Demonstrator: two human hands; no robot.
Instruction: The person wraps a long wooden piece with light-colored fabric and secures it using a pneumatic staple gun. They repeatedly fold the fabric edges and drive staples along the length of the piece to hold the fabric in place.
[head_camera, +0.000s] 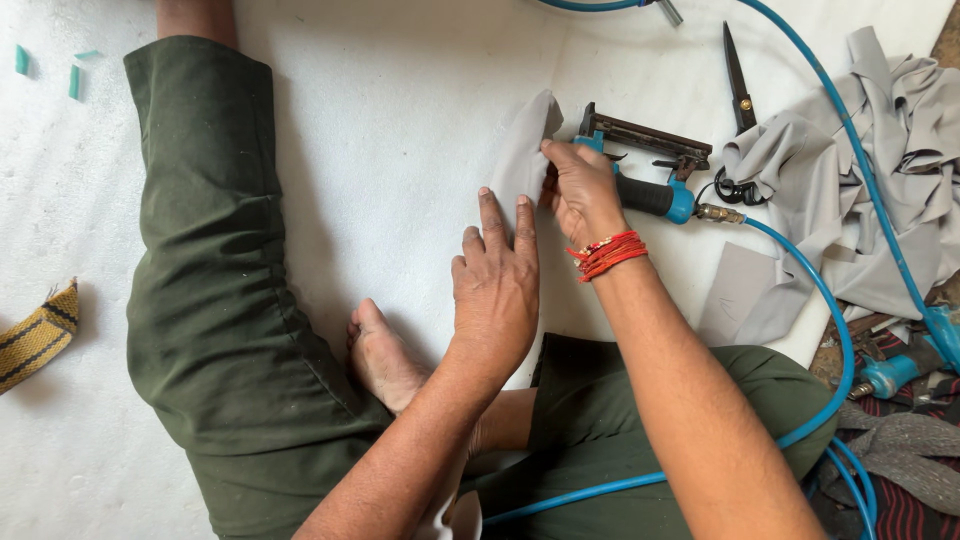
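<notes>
Two bare hands work on a pale grey fabric strip (522, 150) lying on a white foam sheet (400, 120). The strip's long axis runs from the hands up and slightly rightward, its far end curled upward beside the nose of a blue-handled pneumatic staple gun (645, 165). Left hand (495, 290): open, fingers flat, pressing the strip's near end. Right hand (580, 190): fingers closed, pinching the strip's right edge just beside the gun. The gun's body extends rightward from the strip; its blue air hose (830, 320) curves away below. Right of the gun lie black scissors (738, 80) and crumpled grey cloth (880, 200). Far left of the strip, a yellow-and-black webbing strap (38, 335).
</notes>
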